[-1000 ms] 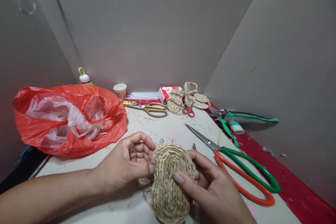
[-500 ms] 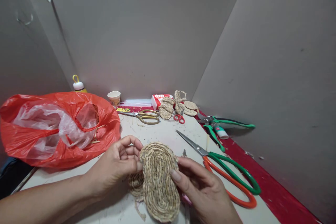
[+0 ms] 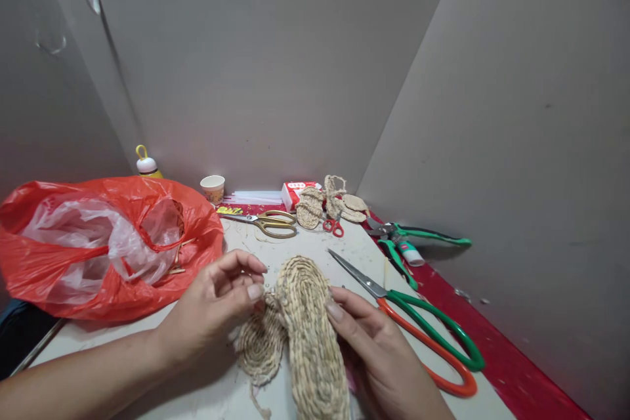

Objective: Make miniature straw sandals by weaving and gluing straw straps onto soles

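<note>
A woven straw sole [image 3: 315, 335], long with rounded ends and coiled rows of braid, is tilted up in front of me. My right hand [image 3: 378, 341] pinches its right edge between thumb and fingers. My left hand [image 3: 221, 295] is just left of the sole's upper end, its fingers bent and the thumb apart from the index finger; I see nothing between them. Below those fingertips lies a second coiled straw piece [image 3: 260, 348], partly covered by the sole, a loose strand trailing from its lower end.
Large scissors [image 3: 408, 315] with green and orange handles lie at right, green-handled shears [image 3: 428, 231] beyond them. A red plastic bag [image 3: 197, 275] fills the left side. Gold-handled scissors [image 3: 275, 223], a paper cup [image 3: 212, 190], a woven slipper [image 3: 310, 208] and small red scissors [image 3: 333, 228] are at the back.
My left hand has come off the sole's left edge. The sole has shifted right and turned in my right hand, showing more of the second straw piece.
</note>
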The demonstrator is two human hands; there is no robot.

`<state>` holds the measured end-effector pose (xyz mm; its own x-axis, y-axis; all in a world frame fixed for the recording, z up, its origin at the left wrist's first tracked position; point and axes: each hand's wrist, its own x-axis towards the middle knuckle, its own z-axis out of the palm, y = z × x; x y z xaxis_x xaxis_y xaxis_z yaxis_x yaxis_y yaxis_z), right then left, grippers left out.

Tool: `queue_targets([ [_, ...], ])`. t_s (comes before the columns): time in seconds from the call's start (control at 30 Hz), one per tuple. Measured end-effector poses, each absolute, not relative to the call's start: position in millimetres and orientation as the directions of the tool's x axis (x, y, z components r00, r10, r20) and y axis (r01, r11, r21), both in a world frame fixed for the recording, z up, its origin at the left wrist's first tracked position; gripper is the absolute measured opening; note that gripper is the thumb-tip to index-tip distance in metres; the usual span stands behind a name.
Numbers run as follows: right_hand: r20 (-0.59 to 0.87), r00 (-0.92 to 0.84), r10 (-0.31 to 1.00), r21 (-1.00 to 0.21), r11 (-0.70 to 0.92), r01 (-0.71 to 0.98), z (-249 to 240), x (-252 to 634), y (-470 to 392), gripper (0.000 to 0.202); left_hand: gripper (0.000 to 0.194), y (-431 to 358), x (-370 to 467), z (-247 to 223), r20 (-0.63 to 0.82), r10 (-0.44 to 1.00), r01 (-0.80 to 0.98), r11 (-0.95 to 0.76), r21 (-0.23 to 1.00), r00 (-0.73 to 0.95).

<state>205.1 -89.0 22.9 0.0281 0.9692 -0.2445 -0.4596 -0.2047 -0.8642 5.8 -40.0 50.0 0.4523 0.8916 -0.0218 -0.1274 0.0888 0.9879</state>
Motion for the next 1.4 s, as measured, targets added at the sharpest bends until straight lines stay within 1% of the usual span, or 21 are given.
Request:
queue_targets([
  [0.03,-0.265,0.004,0.964,-0.845,-0.230,-0.483,24,205,-90,0.031,0.021,-40,5,49,0.029,0.905,-0.084,0.008,0.996,0.425],
  [0.1,-0.309,-0.044,0.950,-0.789,-0.282,-0.546,28,204,-92,0.028,0.031,-42,3,48,0.171,0.895,0.007,-0.191,0.982,0.411],
  [0.2,-0.365,-0.129,0.922,-0.730,-0.370,-0.575,32,201,-96,0.023,0.045,-45,-1,49,0.358,0.791,0.074,-0.449,0.890,0.496],
  [0.27,-0.376,-0.186,0.908,-0.734,-0.415,-0.538,32,199,-97,0.023,0.050,-47,-2,51,0.415,0.714,0.064,-0.538,0.840,0.564],
  [0.37,-0.402,-0.272,0.874,-0.751,-0.485,-0.448,27,198,-98,0.028,0.051,-49,0,56,0.467,0.627,-0.011,-0.591,0.807,0.624],
  [0.43,-0.425,-0.320,0.847,-0.758,-0.526,-0.387,21,198,-98,0.032,0.043,-50,2,58,0.461,0.620,-0.043,-0.568,0.822,0.635],
  [0.5,-0.448,-0.354,0.821,-0.773,-0.554,-0.309,16,198,-98,0.035,0.028,-52,4,59,0.396,0.643,-0.023,-0.508,0.861,0.656],
  [0.57,-0.462,-0.331,0.823,-0.811,-0.543,-0.218,15,199,-97,0.037,0.017,-55,4,61,0.326,0.660,0.019,-0.458,0.889,0.677],
  [0.63,-0.408,-0.235,0.883,-0.887,-0.444,-0.127,18,203,-95,0.037,0.016,-57,5,62,0.275,0.683,0.070,-0.431,0.900,0.676],
  [0.73,-0.210,-0.054,0.976,-0.975,-0.213,-0.057,28,212,-94,0.037,0.016,-58,5,64,0.221,0.721,0.136,-0.402,0.905,0.657],
  [0.83,-0.130,0.083,0.988,-0.991,-0.127,-0.047,36,216,-98,0.033,0.017,-58,6,64,0.168,0.737,0.166,-0.358,0.919,0.655],
  [0.9,-0.081,0.111,0.991,-0.997,-0.081,-0.003,39,214,-102,0.026,0.016,-58,7,62,0.131,0.746,0.175,-0.317,0.932,0.653],
  [0.97,-0.036,0.067,0.997,-0.998,-0.040,0.057,40,211,-106,0.019,0.014,-58,9,60,0.088,0.753,0.179,-0.266,0.947,0.652],
  [1.07,-0.006,-0.017,1.000,-0.992,-0.004,0.123,38,207,-107,0.013,0.013,-59,12,57,0.020,0.760,0.186,-0.184,0.965,0.650],
  [1.17,0.035,-0.067,0.997,-0.987,0.045,0.155,35,205,-105,0.011,0.012,-59,14,53,-0.061,0.764,0.189,-0.081,0.979,0.642],
  [1.27,0.038,-0.111,0.993,-0.983,0.057,0.172,32,206,-104,0.009,0.013,-60,15,49,-0.145,0.759,0.187,0.032,0.982,0.635],
  [1.33,0.023,-0.149,0.989,-0.980,0.052,0.192,32,207,-102,0.007,0.013,-60,14,47,-0.157,0.756,0.174,0.058,0.983,0.635],
  [1.4,-0.010,-0.181,0.984,-0.983,0.023,0.181,31,208,-101,0.006,0.013,-60,13,45,-0.132,0.756,0.160,0.037,0.986,0.641],
])
